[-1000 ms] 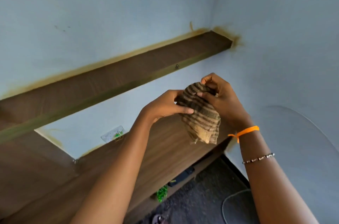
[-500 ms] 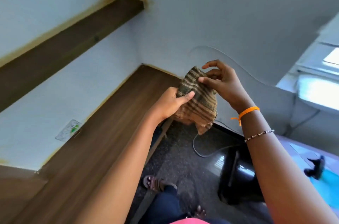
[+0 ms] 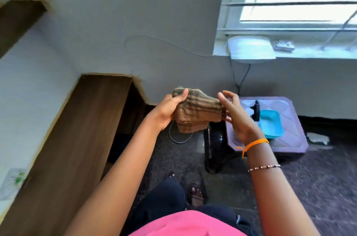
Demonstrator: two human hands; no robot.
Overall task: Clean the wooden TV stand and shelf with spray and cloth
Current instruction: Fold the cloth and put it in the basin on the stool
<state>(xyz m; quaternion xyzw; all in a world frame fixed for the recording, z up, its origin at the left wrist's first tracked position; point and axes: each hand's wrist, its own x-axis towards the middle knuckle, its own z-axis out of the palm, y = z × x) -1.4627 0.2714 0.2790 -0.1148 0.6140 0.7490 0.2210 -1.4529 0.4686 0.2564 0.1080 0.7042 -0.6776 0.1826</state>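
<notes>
My left hand [image 3: 167, 112] clamps one striped cloth [image 3: 197, 115] by thumb, fingers hidden behind fabric. My right hand [image 3: 236, 118] fingers spread loose at cloth's other end; contact unclear. Cloth in air between TV stand [image 3: 77, 139] and one side table [image 3: 289, 139]. Shelf [image 3: 17, 21] cut off at left edge. One blue tray [image 3: 271, 123], black object beside it blurred
</notes>
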